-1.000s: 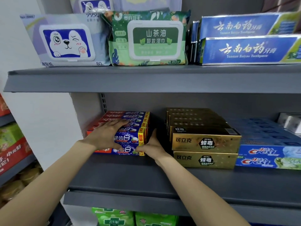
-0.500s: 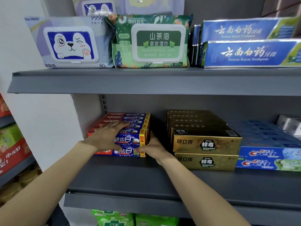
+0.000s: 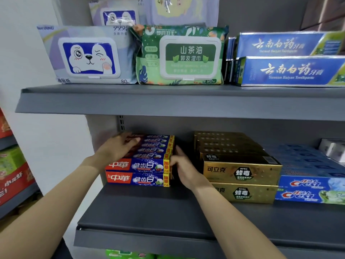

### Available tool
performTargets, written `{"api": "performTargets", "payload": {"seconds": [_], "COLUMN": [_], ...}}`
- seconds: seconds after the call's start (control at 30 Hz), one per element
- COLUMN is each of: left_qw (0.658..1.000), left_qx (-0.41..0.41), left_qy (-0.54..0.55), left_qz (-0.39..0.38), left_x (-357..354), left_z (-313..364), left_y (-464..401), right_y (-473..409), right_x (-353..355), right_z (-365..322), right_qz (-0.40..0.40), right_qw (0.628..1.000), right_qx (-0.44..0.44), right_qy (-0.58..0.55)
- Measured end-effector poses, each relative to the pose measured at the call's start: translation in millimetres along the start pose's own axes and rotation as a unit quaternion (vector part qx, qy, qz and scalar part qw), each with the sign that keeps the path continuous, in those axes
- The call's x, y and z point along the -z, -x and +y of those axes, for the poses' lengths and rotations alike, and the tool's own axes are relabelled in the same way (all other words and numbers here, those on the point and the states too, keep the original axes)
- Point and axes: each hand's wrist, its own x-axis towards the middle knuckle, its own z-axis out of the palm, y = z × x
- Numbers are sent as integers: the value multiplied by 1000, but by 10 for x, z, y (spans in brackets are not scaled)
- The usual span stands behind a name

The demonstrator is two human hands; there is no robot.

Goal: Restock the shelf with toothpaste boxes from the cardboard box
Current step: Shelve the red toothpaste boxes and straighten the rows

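Middle shelf, left end: red-and-blue toothpaste boxes stacked two high. Left hand lies flat on top — right hand, fingers extended, presses the stack's right end.

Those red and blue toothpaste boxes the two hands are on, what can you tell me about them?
The red and blue toothpaste boxes are long glossy cartons, red at the left end with white Chinese characters, blue in the middle, with a yellow strip at the right. They lie flat in a stack two high, in rows running back, at the left of the grey shelf. The left hand rests flat on top; the right hand presses their right ends. Gold boxes stand apart to the right.
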Motion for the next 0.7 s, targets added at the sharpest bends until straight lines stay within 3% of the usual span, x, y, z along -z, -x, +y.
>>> {"api": "performTargets", "payload": {"seconds": [0.07,0.13,0.23,0.37,0.6,0.7], "left_qw": [999,995,993,994,995,998], "left_qx": [30,56,54,38,37,5], "left_qy": [-21,-25,-35,-43,-33,-65], "left_qz": [-40,-79,-96,-91,-92,-18], "left_x": [-27,-72,-121,-142,-122,-130], "left_z": [-52,-65,-58,-89,-108,-108], "left_y": [-96,-154,-172,-188,-171,-104], "right_y": [-22,-83,-164,-263,-216,-142], "right_x": [-73,-160,-254,-286,-318,-318], "right_z": [-73,-110,-84,6,-82,-166], "right_qz": [54,102,129,154,160,172], "right_qw": [994,982,980,979,977,972], "right_qx": [0,-65,-135,-133,-132,-63], "right_qy": [-99,-146,-72,19,55,146]}}
